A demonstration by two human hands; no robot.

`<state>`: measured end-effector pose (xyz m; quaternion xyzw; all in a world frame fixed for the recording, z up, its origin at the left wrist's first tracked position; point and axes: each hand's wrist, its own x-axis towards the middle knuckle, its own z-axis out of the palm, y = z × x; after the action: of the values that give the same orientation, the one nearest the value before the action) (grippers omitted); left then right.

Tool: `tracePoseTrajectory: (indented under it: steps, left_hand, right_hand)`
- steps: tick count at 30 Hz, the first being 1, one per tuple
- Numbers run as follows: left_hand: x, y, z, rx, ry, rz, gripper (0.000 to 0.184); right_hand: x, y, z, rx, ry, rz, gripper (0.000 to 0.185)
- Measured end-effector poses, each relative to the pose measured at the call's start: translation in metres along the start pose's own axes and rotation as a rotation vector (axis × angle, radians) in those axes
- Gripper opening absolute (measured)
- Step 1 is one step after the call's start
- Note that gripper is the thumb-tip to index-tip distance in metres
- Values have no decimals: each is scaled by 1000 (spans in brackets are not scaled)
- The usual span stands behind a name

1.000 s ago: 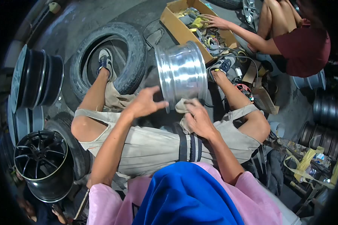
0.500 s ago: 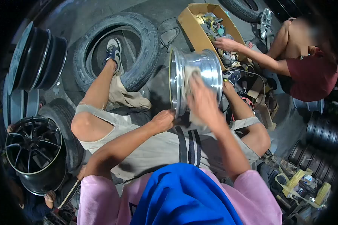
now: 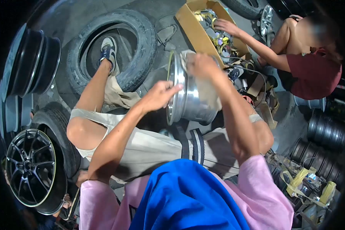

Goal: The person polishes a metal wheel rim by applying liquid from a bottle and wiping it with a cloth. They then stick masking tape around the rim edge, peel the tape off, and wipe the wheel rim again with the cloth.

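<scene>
One silver wheel rim (image 3: 191,109) stands at upper centre; the right hand (image 3: 205,66) pinches a pale cloth (image 3: 209,94) against it, while the left hand (image 3: 157,96), thumb extended, is at its left edge, grip unclear. Wiping appears underway; further strokes call for a steady rim.

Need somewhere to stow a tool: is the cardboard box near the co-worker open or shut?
Open: no lid covers the cardboard box, and assorted small items show inside.
</scene>
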<state>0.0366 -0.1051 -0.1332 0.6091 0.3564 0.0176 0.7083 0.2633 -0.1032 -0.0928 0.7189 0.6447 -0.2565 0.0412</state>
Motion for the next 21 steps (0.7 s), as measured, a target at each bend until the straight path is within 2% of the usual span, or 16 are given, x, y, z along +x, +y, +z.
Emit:
tracePoseTrajectory:
  steps: [1, 2, 4, 5, 6, 7, 8, 10, 11, 13, 14, 15, 16, 18, 20, 21]
  left_hand:
    - [5, 6, -2, -126, 6, 8, 41]
    - [10, 4, -1, -310, 11, 70, 42]
    - [7, 2, -13, -217, 6, 41, 51]
    - [1, 4, -14, -214, 4, 46, 51]
    - [-12, 10, -10, 39, 47, 98, 55]
    - [-20, 12, -7, 294, 87, 150, 59]
    - [-23, 7, -5, 299, 80, 151, 59]
    - [-28, -2, -3, 518, 76, 153, 60]
    - [-34, 8, -7, 569, -11, -1, 67]
    - [-35, -17, -6, 649, -31, -2, 70]
    - [-33, -36, -4, 730, -60, 2, 74]
    - [-26, -54, -1, 776, -39, 79, 77]
    - [-19, -64, 4, 782, -31, 74, 77]
    - [2, -77, 13, 857, -46, -6, 61]
    - [24, -98, 17, 836, -35, 48, 53]
    - [32, -104, 20, 807, -19, 92, 45]
  right_hand:
    - [-28, -3, 26, 53, 198, 1, 39]
    - [-63, -4, 60, -7, 486, -126, 46]
    - [-122, -38, 73, 215, 523, -103, 48]
    - [-152, -48, 106, 257, 512, -85, 49]
    - [-172, -48, 134, 302, 502, -63, 51]
    - [-172, -49, 128, 303, 508, -55, 51]
    - [-169, -48, 120, 322, 447, -29, 52]
    - [-151, -49, 86, 324, 364, 12, 55]
    - [-127, -35, 87, 158, 562, -106, 56]
    - [-74, -19, 42, 165, 422, -82, 44]
    - [-41, -8, 27, 166, 430, -86, 39]
    - [-12, -4, 3, 89, 314, -33, 30]
    - [20, 8, -7, 74, 314, -46, 28]
    - [38, 13, -11, 59, 320, -52, 26]
    - [30, 3, -8, 28, 336, 76, 30]
    - [14, 2, 17, 42, 482, 2, 38]
